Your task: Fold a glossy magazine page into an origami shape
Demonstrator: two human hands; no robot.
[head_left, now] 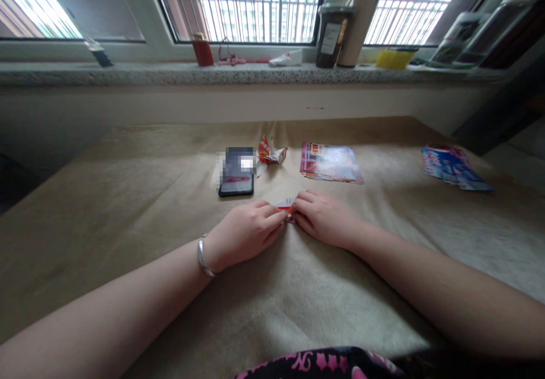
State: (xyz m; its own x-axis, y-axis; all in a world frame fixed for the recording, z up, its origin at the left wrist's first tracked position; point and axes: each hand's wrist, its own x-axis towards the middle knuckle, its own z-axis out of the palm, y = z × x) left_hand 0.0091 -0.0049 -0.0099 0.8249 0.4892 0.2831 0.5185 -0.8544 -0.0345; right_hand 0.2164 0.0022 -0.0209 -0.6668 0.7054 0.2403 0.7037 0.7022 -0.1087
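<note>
My left hand (244, 228), with a silver bangle at its wrist, and my right hand (326, 217) meet over the middle of the table. Between their closed fingers is a small piece of folded paper (284, 203), white with red and orange print. Both hands grip it, and the fingers hide most of its shape. Just beyond them stands a folded paper figure (271, 154) in orange, red and white. To its left lies a dark phone (237, 177), its screen partly blurred out.
A stack of printed flyers (331, 163) lies beyond my right hand, and blue flyers (455, 169) are farther right. A tan cloth covers the table (140, 197). On the granite windowsill (157, 75) are a red container (202, 50), a lidded dark cup (332, 38) and a yellow box (394, 58).
</note>
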